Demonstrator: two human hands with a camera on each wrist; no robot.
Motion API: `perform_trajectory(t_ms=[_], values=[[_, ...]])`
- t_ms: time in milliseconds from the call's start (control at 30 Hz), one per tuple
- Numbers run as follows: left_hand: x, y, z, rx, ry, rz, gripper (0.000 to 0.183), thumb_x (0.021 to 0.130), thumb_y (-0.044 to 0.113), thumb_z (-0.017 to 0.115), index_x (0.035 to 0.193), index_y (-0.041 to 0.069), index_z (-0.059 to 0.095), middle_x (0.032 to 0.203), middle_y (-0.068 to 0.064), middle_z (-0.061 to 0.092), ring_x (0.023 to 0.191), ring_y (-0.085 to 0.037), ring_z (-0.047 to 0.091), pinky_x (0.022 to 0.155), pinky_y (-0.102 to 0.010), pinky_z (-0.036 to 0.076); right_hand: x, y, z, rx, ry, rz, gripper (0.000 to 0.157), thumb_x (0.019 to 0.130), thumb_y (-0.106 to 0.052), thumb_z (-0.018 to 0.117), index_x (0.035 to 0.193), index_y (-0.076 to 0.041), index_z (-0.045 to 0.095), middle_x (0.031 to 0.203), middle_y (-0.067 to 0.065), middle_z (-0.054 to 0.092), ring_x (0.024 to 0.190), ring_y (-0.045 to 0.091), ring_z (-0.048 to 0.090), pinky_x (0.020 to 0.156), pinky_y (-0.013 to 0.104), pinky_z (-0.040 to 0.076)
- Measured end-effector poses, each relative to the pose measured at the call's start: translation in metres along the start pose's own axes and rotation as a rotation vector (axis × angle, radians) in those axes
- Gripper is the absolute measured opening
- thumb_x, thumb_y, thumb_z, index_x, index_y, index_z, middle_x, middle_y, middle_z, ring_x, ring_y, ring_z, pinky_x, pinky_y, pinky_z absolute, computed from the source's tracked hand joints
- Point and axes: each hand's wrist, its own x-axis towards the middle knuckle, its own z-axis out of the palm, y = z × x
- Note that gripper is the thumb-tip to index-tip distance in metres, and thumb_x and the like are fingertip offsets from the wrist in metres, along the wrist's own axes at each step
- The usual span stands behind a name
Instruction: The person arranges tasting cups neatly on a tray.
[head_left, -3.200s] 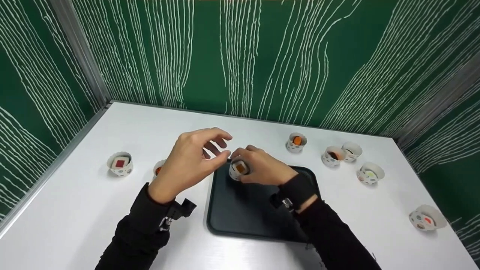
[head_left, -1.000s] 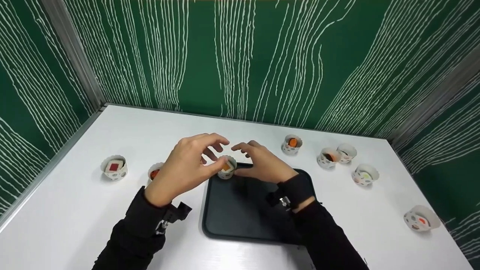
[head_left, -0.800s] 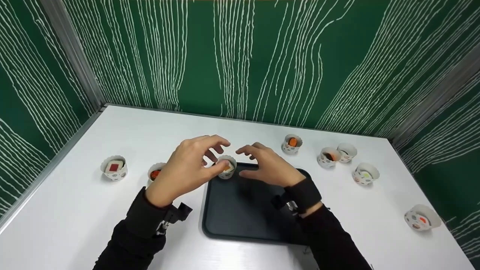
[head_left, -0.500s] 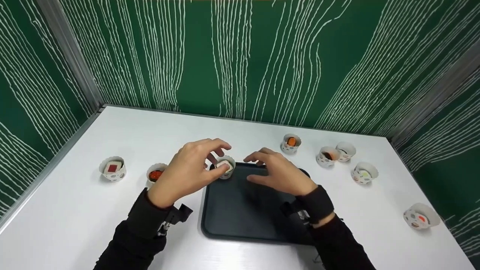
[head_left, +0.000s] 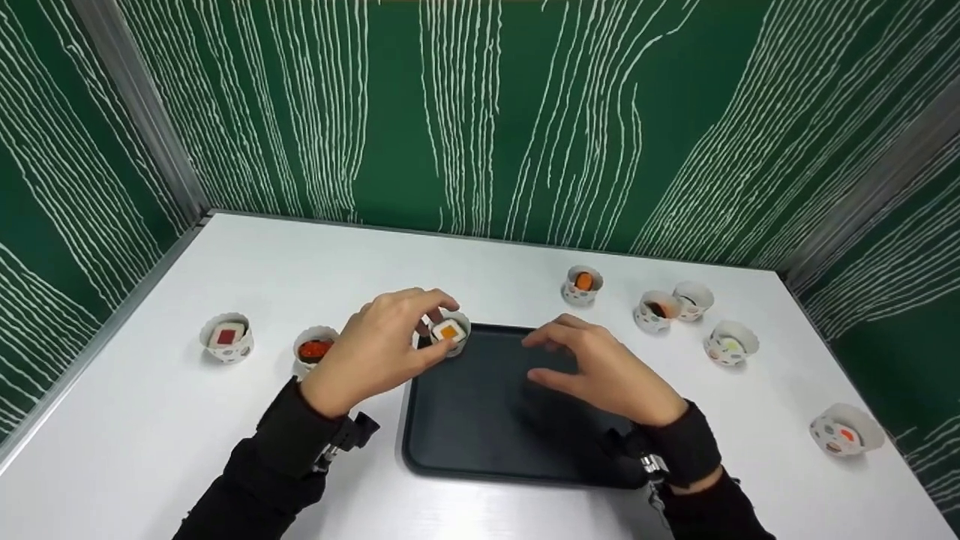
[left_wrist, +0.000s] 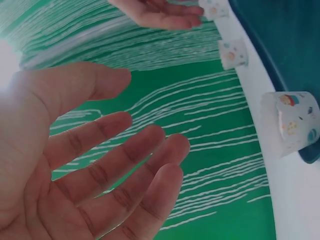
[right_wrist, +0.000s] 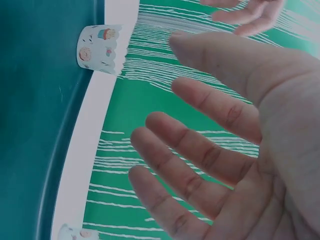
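Observation:
A patterned paper baking cup (head_left: 460,348) with a sushi roll (head_left: 448,331) in it stands on the far left corner of a dark tray (head_left: 487,435). The roll is white with an orange square centre. My left hand (head_left: 382,349) hovers just left of this cup, fingers loosely bent and holding nothing; the left wrist view shows the cup (left_wrist: 292,122) apart from the fingers. Over the tray's right half hangs my right hand (head_left: 604,371), relaxed and holding nothing. From the right wrist, the same cup (right_wrist: 100,48) appears beyond the thumb.
To the left stand a cup with a red-centred roll (head_left: 226,339) and a cup with red-orange topping (head_left: 315,349), partly behind my left hand. Several more filled cups stand right of the tray, one (head_left: 846,430) near the white table's right edge. Green walls enclose the table.
Earlier my right hand gripped the orange-centred cup at the tray's far edge; the cup moved slightly left and was let go. That hand has since drawn back rightward. My left hand stays nearly still.

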Motion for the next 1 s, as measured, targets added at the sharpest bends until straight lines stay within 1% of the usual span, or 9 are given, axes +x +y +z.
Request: perform_trajectory(t_ms=[100,200,333,467,567,700,800,900,1000], values=[[0.001,0.002,0.0,0.024,-0.016,0.007,0.034,0.094,0.02,0.082,0.126,0.013,0.074,0.103,-0.004,0.075,0.09,-0.02,0.074,0.075,-0.038,0.061,-0.006,0.0,-0.003,-0.003,0.02,0.003,0.031,0.098,-0.028,0.081,0.127,-0.02,0.073,0.119,-0.007,0.07,0.109,0.012,0.066,0.096,0.041,0.058],[0.001,0.003,-0.002,0.053,-0.028,0.016,0.035,0.095,0.022,0.082,0.128,0.013,0.073,0.105,-0.004,0.075,0.091,-0.022,0.074,0.075,-0.04,0.061,-0.011,-0.001,-0.005,-0.014,0.027,-0.001,0.029,0.097,-0.028,0.082,0.124,-0.02,0.074,0.115,-0.008,0.07,0.105,0.01,0.065,0.093,0.038,0.058],[-0.001,-0.003,-0.006,0.109,-0.029,-0.005,0.037,0.094,0.021,0.082,0.13,0.013,0.072,0.106,-0.006,0.075,0.094,-0.024,0.073,0.075,-0.041,0.06,-0.015,-0.002,-0.006,-0.022,0.03,-0.013,0.026,0.096,-0.027,0.082,0.121,-0.019,0.075,0.11,-0.008,0.07,0.1,0.009,0.064,0.09,0.036,0.058],[-0.005,-0.015,-0.012,0.151,-0.033,-0.046,0.041,0.092,0.02,0.084,0.132,0.013,0.071,0.107,-0.009,0.074,0.097,-0.026,0.073,0.075,-0.045,0.06,-0.019,-0.002,-0.008,-0.013,0.02,-0.022,0.023,0.097,-0.026,0.081,0.118,-0.018,0.075,0.106,-0.008,0.071,0.096,0.009,0.065,0.087,0.035,0.058],[-0.007,-0.026,-0.017,0.174,-0.025,-0.069,0.045,0.091,0.019,0.085,0.133,0.011,0.07,0.109,-0.012,0.073,0.099,-0.03,0.072,0.076,-0.049,0.061,-0.021,-0.002,-0.011,0.009,0.011,-0.012,0.02,0.097,-0.025,0.081,0.115,-0.02,0.075,0.104,-0.009,0.071,0.093,0.007,0.065,0.085,0.031,0.058],[-0.013,-0.04,-0.027,0.205,-0.018,-0.107,0.051,0.091,0.02,0.086,0.137,0.01,0.067,0.117,-0.017,0.071,0.107,-0.038,0.07,0.081,-0.055,0.06,-0.024,-0.004,-0.015,0.024,0.011,0.002,0.017,0.097,-0.024,0.081,0.113,-0.021,0.075,0.102,-0.011,0.07,0.091,0.004,0.064,0.083,0.028,0.057],[-0.02,-0.048,-0.037,0.222,-0.036,-0.157,0.055,0.091,0.023,0.086,0.14,0.01,0.065,0.123,-0.019,0.069,0.114,-0.041,0.068,0.085,-0.058,0.06,-0.025,-0.005,-0.017,0.026,0.011,0.005,0.017,0.098,-0.024,0.081,0.113,-0.021,0.075,0.101,-0.011,0.07,0.091,0.004,0.064,0.083,0.028,0.057],[-0.027,-0.057,-0.045,0.236,-0.055,-0.202,0.056,0.091,0.025,0.086,0.14,0.009,0.065,0.125,-0.022,0.068,0.113,-0.042,0.067,0.084,-0.059,0.06,-0.026,-0.007,-0.018,0.035,0.01,0.009,0.017,0.098,-0.024,0.081,0.113,-0.021,0.075,0.102,-0.01,0.071,0.091,0.004,0.065,0.084,0.027,0.057],[-0.034,-0.067,-0.05,0.251,-0.071,-0.234,0.058,0.09,0.026,0.087,0.14,0.007,0.065,0.123,-0.025,0.068,0.107,-0.042,0.067,0.085,-0.059,0.059,-0.027,-0.008,-0.018,0.042,0.008,0.01,0.017,0.098,-0.024,0.08,0.113,-0.02,0.075,0.102,-0.01,0.071,0.092,0.006,0.067,0.084,0.028,0.058]])
